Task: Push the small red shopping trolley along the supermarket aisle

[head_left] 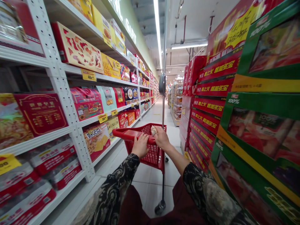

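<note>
Directly in front of me is a red plastic shopping basket (150, 159) with perforated walls, part of a wheeled trolley. My left hand (140, 146) is closed over its near red rim, fingers curled across the top. At the right side of that rim, my right hand (161, 138) is closed around a small crumpled whitish thing (153, 130), perhaps tissue. A thin metal pole (163, 106) rises upright past the right hand, which hides a stretch of it. The pole's foot has a dark caster (160, 207). The basket's inside is mostly hidden.
White shelves (55, 78) with boxed goods and yellow price tags line the left. Stacked red drink cartons (208, 106) and green boxes (260, 125) stand close on the right. Between them, a pale tiled floor (153, 111) runs ahead past another display shelf (177, 103).
</note>
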`<state>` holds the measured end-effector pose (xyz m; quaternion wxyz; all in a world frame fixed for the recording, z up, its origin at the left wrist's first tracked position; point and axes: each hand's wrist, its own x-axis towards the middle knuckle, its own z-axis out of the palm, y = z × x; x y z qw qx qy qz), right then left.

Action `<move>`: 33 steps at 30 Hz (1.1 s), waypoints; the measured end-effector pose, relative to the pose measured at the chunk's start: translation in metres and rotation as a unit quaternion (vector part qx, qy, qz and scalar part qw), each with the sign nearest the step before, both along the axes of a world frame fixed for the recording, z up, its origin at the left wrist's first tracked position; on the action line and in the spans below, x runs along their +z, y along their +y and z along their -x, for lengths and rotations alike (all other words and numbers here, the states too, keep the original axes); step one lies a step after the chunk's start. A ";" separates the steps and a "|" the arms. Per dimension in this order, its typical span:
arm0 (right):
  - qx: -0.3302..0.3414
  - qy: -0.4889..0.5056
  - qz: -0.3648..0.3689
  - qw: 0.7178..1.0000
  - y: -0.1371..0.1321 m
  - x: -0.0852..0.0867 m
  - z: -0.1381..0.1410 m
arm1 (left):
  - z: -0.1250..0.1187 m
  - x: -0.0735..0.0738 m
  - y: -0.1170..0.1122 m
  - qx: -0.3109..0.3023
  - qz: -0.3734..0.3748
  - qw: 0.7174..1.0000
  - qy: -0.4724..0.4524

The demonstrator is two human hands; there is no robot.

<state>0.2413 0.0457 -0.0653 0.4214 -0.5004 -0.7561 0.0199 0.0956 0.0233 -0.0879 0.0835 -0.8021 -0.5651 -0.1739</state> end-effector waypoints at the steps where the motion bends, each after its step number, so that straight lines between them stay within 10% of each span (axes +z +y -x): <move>1: 0.001 -0.037 0.030 0.999 -0.002 0.004 0.003 | -0.001 0.001 0.000 -0.013 0.004 1.000 0.006; 7: -0.075 -0.147 0.156 0.974 -0.003 0.015 -0.011 | 0.022 0.005 0.007 -0.001 -0.020 1.000 -0.006; 12: -0.104 -0.126 0.137 0.977 0.001 0.007 -0.034 | 0.045 0.005 0.004 0.062 -0.014 0.998 0.000; 19: -0.146 -0.147 0.130 0.970 0.003 0.007 -0.043 | 0.015 0.006 0.001 0.056 0.007 0.998 0.006; 28: -0.032 -0.107 -0.008 0.994 -0.009 -0.004 -0.012 | 0.002 0.002 0.004 0.032 0.006 0.999 0.001; 33: -0.146 -0.078 -0.021 0.986 0.003 -0.012 -0.047 | 0.002 0.001 0.003 0.035 -0.003 0.999 0.007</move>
